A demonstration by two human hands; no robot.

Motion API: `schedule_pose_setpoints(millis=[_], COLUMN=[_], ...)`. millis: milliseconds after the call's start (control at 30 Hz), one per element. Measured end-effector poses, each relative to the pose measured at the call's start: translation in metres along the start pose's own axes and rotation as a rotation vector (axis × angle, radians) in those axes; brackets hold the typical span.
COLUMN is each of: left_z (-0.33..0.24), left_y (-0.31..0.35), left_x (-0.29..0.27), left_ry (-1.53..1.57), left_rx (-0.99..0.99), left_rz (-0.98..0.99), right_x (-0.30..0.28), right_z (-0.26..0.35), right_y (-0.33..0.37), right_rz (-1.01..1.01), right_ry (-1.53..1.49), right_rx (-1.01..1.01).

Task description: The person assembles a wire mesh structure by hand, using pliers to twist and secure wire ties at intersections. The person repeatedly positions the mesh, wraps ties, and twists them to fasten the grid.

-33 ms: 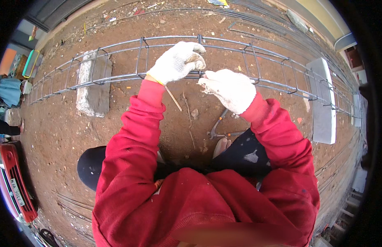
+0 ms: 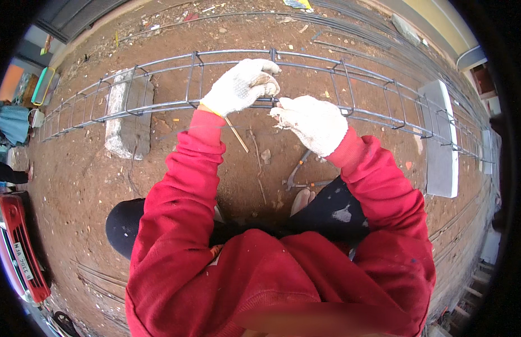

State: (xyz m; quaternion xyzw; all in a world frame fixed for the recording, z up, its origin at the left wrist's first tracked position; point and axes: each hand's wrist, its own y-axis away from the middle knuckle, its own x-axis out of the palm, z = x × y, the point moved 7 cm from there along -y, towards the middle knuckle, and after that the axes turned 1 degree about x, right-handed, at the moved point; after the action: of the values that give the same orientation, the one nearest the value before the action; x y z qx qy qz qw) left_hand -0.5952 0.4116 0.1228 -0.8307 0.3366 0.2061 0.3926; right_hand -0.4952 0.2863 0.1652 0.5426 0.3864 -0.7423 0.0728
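Observation:
In front of me a long cage of steel reinforcing bars (image 2: 349, 84) with square stirrups runs from left to right. Over its middle, my left hand (image 2: 238, 87) in a white glove has its fingers curled in at a stirrup; what they grip is hidden. My right hand (image 2: 316, 123), also gloved, is just right of it and slightly nearer me, with thumb and fingers pressed together. A thin wire (image 2: 169, 136) shows left of my left forearm and seems to run behind it toward my right hand. The fingertips sit close by the near bars.
A rough concrete block (image 2: 119, 135) supports the cage at left, a smooth grey-white block (image 2: 440, 151) at right. Pincers (image 2: 312, 183) lie on the soil by my foot, beside a thin stick (image 2: 257, 157). Loose bars (image 2: 372, 42) lie beyond. A red car (image 2: 19, 247) stands far left.
The thin wire now shows left of my left forearm. My hands have barely shifted at the same spot on the cage.

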Motion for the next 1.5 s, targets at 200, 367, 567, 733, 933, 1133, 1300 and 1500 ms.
schedule_pose_setpoints(millis=[200, 367, 567, 733, 933, 1133, 1300, 1500], left_z=[0.010, 0.006, 0.005, 0.018, 0.009, -0.024, -0.043, -0.050], left_y=[0.027, 0.029, 0.022, 0.037, 0.045, 0.071, 0.066, 0.062], left_x=[0.000, -0.016, -0.016, -0.046, -0.044, 0.012, 0.034, 0.042], left_ry=[0.558, 0.177, -0.346, -0.100, 0.003, 0.055, -0.398, -0.360], left_rx=[-0.433, -0.369, -0.310, -0.695, -0.626, -0.504, -0.535, -0.596], left_rz=[-0.125, -0.043, -0.120, -0.514, -0.133, -0.689, -0.694, -0.807], right_x=[0.007, 0.005, 0.009, 0.012, 0.005, 0.018, -0.011, -0.017], right_z=[-0.006, -0.009, -0.009, -0.010, -0.016, -0.014, -0.027, -0.052], right_y=[0.012, 0.016, 0.010, 0.006, -0.007, -0.044, -0.046, 0.018], right_rz=[0.028, 0.038, 0.042, 0.021, -0.021, 0.055, -0.061, 0.438], right_ry=[-0.053, -0.060, -0.054, -0.059, -0.190, -0.151, -0.099, 0.041], right_rx=[0.030, 0.079, 0.039, 0.037, 0.032, -0.123, -0.097, 0.333])
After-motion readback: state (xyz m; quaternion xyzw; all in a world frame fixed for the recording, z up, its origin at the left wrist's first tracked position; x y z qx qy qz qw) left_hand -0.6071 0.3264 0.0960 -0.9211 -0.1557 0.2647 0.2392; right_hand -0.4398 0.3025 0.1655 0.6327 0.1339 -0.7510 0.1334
